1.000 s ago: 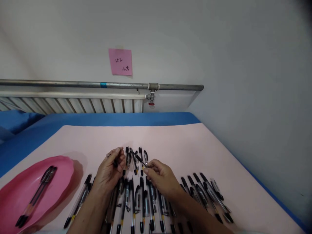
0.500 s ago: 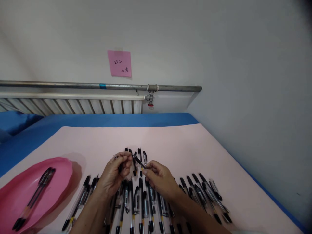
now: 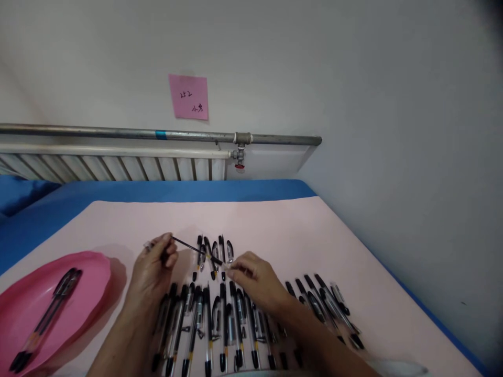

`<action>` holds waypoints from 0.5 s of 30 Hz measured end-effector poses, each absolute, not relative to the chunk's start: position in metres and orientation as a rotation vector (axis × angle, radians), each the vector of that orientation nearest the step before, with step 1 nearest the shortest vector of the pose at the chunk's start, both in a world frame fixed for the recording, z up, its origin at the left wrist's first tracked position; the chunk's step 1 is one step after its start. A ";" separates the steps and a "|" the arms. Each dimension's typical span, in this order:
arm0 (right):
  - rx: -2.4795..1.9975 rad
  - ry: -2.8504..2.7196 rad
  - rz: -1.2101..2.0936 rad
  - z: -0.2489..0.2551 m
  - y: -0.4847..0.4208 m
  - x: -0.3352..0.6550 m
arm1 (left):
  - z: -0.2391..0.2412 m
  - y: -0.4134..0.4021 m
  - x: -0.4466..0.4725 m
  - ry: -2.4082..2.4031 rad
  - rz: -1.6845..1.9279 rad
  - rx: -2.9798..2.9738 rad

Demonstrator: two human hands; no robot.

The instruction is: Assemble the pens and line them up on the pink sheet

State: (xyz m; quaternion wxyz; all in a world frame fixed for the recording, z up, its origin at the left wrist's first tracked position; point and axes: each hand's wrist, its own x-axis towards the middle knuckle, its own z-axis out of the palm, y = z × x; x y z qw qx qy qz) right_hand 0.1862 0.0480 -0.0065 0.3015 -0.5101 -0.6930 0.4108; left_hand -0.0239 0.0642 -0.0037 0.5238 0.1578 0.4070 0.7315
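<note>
My left hand (image 3: 151,267) pinches one end of a thin dark pen refill (image 3: 188,244). This refill slopes down to the right, its other end meeting the black grip of a pen barrel (image 3: 216,260). Closed fingers of my right hand (image 3: 253,277) hold the barrel's clear part. Beneath the refill lies a small group of pens and loose caps (image 3: 230,251) on the pink sheet. Nearer me, several black-tipped clear pens (image 3: 223,324) lie in a row with caps and small cone tips among them, partly hidden by my forearms.
A pink oval tray (image 3: 96,262) at left holds black pens (image 3: 49,317). More pens (image 3: 326,303) and caps lie right of my right hand. The pink sheet (image 3: 251,220) covers a blue surface (image 3: 188,191). Behind are a radiator (image 3: 149,167), a metal pipe (image 3: 196,137) and the wall.
My left hand has moved left, away from my right hand, and a long stretch of refill now shows between them. The view has shifted slightly.
</note>
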 end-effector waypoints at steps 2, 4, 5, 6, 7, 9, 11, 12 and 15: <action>-1.407 -1.865 0.874 -0.006 0.058 0.198 | -0.004 0.067 -0.032 0.986 1.794 0.334; -1.498 -1.872 0.753 -0.006 0.069 0.208 | -0.005 0.067 -0.032 0.998 1.775 0.325; -1.534 -1.879 0.726 -0.007 0.074 0.212 | -0.005 0.067 -0.030 1.000 1.755 0.330; -1.559 -1.882 0.725 -0.009 0.078 0.215 | -0.006 0.066 -0.028 0.999 1.734 0.338; -1.573 -1.879 0.743 -0.010 0.081 0.216 | -0.006 0.065 -0.026 0.996 1.716 0.347; -1.590 -1.845 0.801 -0.014 0.085 0.216 | -0.005 0.063 -0.023 0.999 1.703 0.353; -1.608 -1.819 0.816 -0.017 0.087 0.214 | -0.005 0.063 -0.023 1.009 1.714 0.343; -1.621 -1.835 0.778 -0.018 0.087 0.213 | -0.005 0.063 -0.024 1.016 1.720 0.335; -1.695 -2.016 0.529 -0.022 0.089 0.209 | -0.005 0.063 -0.026 1.026 1.706 0.327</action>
